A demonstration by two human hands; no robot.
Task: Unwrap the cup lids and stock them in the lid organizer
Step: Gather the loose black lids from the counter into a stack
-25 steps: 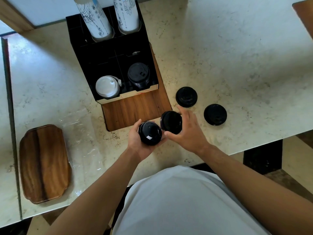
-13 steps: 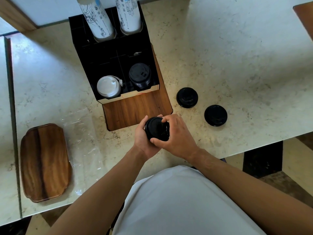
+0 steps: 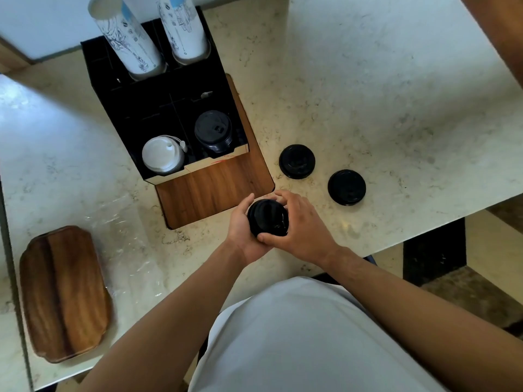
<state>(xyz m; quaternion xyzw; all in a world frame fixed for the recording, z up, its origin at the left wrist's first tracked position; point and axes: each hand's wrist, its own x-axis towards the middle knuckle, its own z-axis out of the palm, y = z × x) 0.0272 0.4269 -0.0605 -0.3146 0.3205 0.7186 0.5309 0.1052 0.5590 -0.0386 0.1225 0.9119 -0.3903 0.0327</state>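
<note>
Front of organizer [image 3: 181, 108]: both hands cup one black lid stack [image 3: 268, 218], just off its wood base.
Grip: left hand [image 3: 242, 230] wrapped under, right hand [image 3: 300, 227] pinching rim.
Loose lids: two, right of organizer [image 3: 297, 161], [image 3: 346, 187].
Tip: square stack edges, then lower straight onto black pile [image 3: 213, 131] in front-right bay.
</note>
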